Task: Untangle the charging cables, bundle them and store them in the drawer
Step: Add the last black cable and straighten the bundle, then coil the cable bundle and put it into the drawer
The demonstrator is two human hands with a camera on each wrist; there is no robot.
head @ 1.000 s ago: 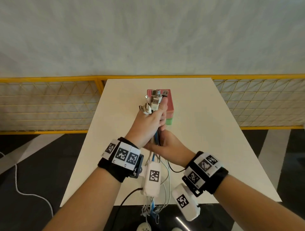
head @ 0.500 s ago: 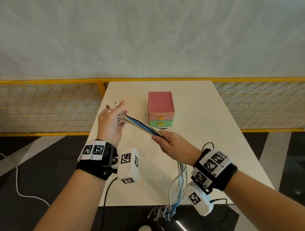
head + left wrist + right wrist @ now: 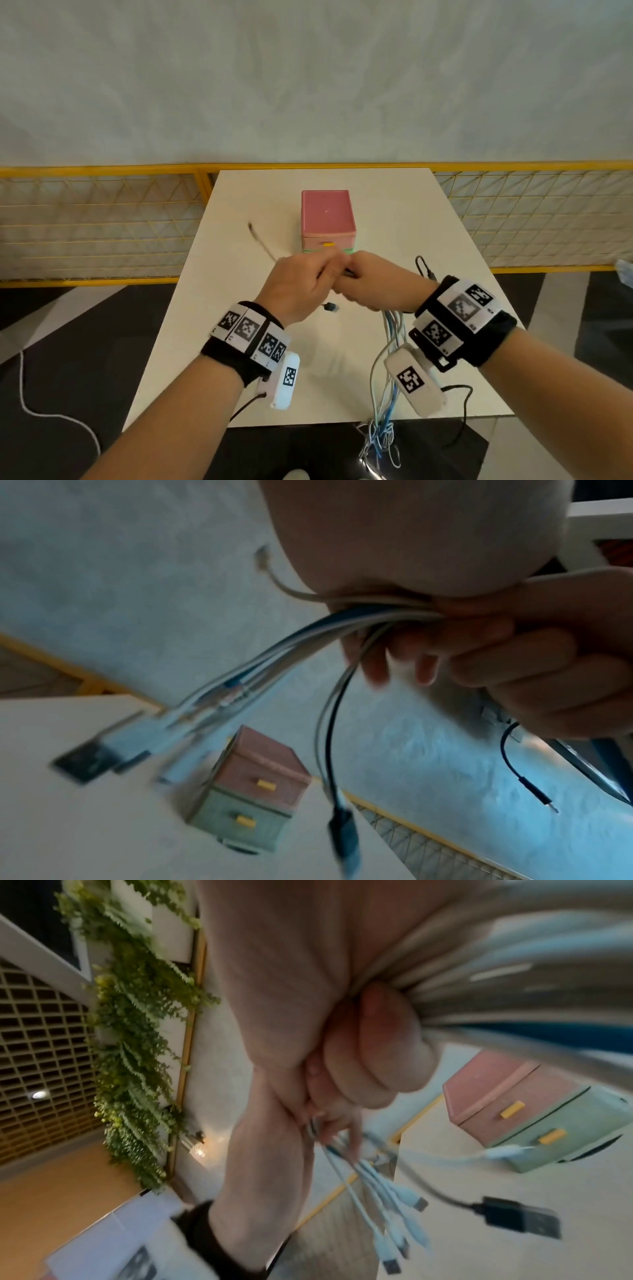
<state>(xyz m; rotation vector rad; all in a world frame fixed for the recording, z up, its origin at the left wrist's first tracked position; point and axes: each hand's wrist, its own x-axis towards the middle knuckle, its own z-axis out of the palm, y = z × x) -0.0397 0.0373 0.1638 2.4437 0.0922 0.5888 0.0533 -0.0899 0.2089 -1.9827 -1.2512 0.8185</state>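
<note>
Both hands meet in fists above the middle of the white table (image 3: 411, 222). My left hand (image 3: 301, 287) grips the plug end of the charging cables (image 3: 291, 647); white, blue and black plugs (image 3: 387, 1204) fan out below it. One thin white end (image 3: 255, 236) sticks out to the upper left. My right hand (image 3: 373, 284) grips the same cables (image 3: 388, 359), which hang from it past the table's front edge. The small drawer unit (image 3: 327, 212), pink on top and green below, stands just behind the hands with both drawers closed.
A yellow mesh railing (image 3: 102, 222) runs behind and beside the table. A white cord (image 3: 51, 414) lies on the dark floor at left. Black leads from the wrist cameras (image 3: 462, 404) trail near the table's front edge.
The left hand, held out to the left with the plug ends half a second ago, has swung back against the right hand. The cable stretch between them has closed up.
</note>
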